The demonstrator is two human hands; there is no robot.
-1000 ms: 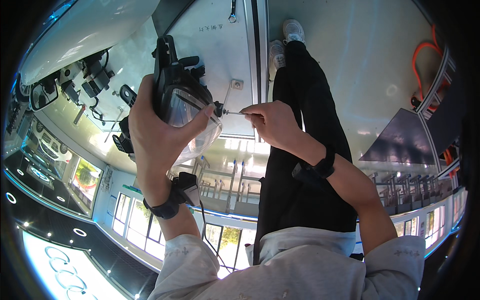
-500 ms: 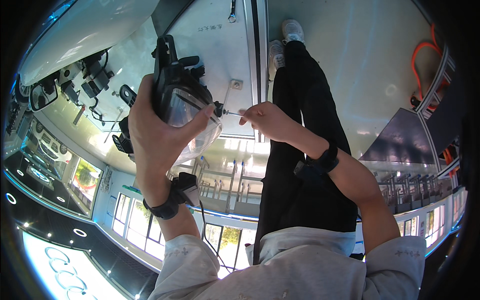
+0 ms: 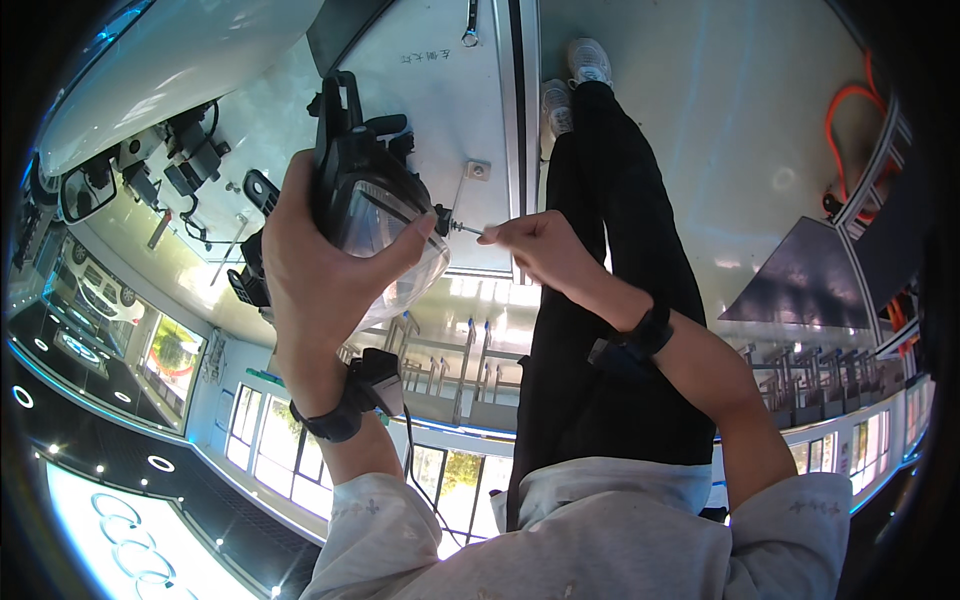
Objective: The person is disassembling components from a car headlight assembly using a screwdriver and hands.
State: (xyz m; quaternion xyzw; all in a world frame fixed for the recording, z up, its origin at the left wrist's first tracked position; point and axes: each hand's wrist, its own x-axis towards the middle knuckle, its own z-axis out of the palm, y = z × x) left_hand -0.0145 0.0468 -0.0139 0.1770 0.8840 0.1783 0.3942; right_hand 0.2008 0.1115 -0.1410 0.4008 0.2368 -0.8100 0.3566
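My left hand (image 3: 325, 265) is wrapped around a car headlight, its thumb pressed over the clear lens (image 3: 405, 285). The headlight's black housing (image 3: 350, 150) tilts up away from me above the table. At its right side a small black fitting (image 3: 445, 220) sticks out, and a thin metal rod (image 3: 468, 229) runs from it toward the right. Thumb and fingers of my right hand (image 3: 548, 250) pinch the rod's outer end. Whether the rod is a tool or a long screw is too small to tell.
A wrench (image 3: 470, 36) lies on the pale tabletop (image 3: 440, 110) at the far side. Black car parts (image 3: 190, 160) and a mirror (image 3: 88, 190) are at the left, under a white body panel (image 3: 190, 60). An orange hose (image 3: 835, 120) hangs at the right.
My right hand has shifted slightly, its fingers turned a little at the rod's end. My left hand keeps its hold on the headlight; the whole view has moved slightly.
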